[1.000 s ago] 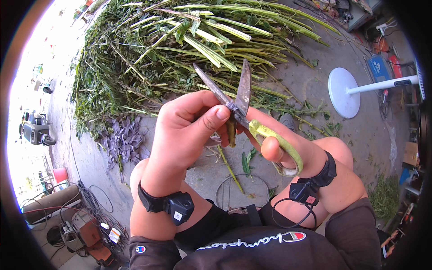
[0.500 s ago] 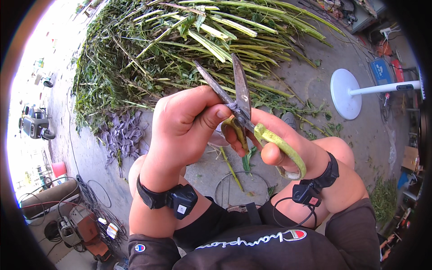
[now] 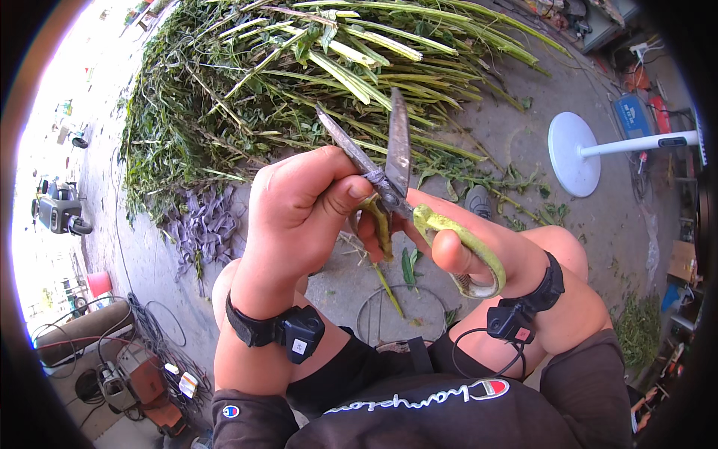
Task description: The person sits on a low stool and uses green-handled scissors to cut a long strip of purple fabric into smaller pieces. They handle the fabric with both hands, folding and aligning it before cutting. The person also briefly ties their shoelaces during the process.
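Note:
A pair of worn scissors [image 3: 399,146] with yellow-green handles is held up in front of me, its blades spread apart and pointing away. My right hand [image 3: 490,243] grips the handles, its thumb through the right loop [image 3: 479,258] and fingers around the left one. With thumb and index finger, my left hand [image 3: 292,202] pinches the left blade close to the pivot. Beside that thumb, a thin greyish-purple strip [image 3: 376,178] is wrapped around the metal. The strip's ends are hidden by the left hand.
Beyond my hands lies a big heap of leafy green stalks [image 3: 247,97]. A bundle of greyish-purple strips [image 3: 202,228] is on the floor to the left. On the right stands a white round-based stand [image 3: 574,153]. Cables and a reddish machine [image 3: 146,370] occupy the lower left.
The scissors have shifted slightly left and their blades have spread a little wider. Both hands keep their grips.

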Tool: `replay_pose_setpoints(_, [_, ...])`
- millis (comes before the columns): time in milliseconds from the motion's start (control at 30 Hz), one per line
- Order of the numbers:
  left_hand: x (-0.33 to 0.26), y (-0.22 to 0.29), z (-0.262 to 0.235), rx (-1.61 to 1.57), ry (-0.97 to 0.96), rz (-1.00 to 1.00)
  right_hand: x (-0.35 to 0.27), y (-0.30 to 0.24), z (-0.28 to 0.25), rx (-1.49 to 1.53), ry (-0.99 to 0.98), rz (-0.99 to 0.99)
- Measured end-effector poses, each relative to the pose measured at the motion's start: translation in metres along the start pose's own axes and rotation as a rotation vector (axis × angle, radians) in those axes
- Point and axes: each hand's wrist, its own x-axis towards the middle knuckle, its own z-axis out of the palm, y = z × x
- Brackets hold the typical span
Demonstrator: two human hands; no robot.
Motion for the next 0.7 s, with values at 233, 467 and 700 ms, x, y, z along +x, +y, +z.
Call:
replay_pose_setpoints(233, [0.004,-0.004,-0.002,0.183,0.012,0.12,0.007,0.014,-0.003,-0.183,0.026,-0.204])
replay_pose_setpoints(467, [0.002,-0.003,-0.003,0.232,0.081,0.1,0.006,0.01,-0.004,-0.137,0.024,-0.099])
replay_pose_setpoints(700, [0.003,0.005,-0.001,0.112,-0.008,0.052,0.01,0.019,-0.005,-0.258,0.058,-0.314])
